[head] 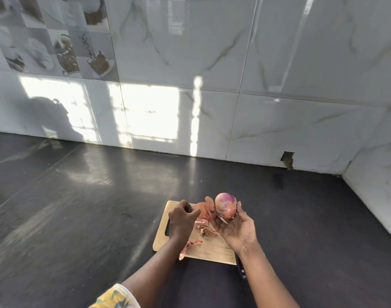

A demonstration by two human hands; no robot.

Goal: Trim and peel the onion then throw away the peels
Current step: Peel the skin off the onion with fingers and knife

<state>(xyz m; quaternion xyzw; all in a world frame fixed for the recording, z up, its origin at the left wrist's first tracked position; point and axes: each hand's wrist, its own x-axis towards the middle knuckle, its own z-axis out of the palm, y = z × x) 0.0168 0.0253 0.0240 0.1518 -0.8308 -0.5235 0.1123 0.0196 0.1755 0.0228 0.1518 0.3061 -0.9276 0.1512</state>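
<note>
Right grip [236, 227], head view (only one we've got): palm up, fingers and thumb curled round the onion [226, 205], clamped on it. It's held clear above the far right of the cutting board [212, 250], probably so it can be turned and checked for leftover skin.

Onion: egg-shaped, glossy, mottled purple and pink, so most of the dry skin looks to be off. A pale flap hangs at its lower end, against the palm; could be one last loose layer.

Left grip [181, 218]: knuckles up, fingers curled in, over the board's left half. Fingertips sit just beside the big peel [203, 210]. Can't tell whether they pinch it or are only closed next to it.

Peels: thin, papery, copper-orange, curled. The big one lies between the two hands. A peel strip [190, 246] lies at the near edge by the left wrist. The root tuft [206, 232] is brown and stringy, mid-board. All scrap is on the board, which makes sense for one sweep to the bin.

Board: pale wood, rectangular, with a handle slot on the left. Knife handle [241, 268]: dark, poking out under the right wrist at the near right corner, blade hidden.

Worktop [79, 207]: dark, slightly shiny. Wall tiles [279, 118]: glossy marble-look.

My read: trimming is done, peeling is nearly done, disposal not yet started.
</note>
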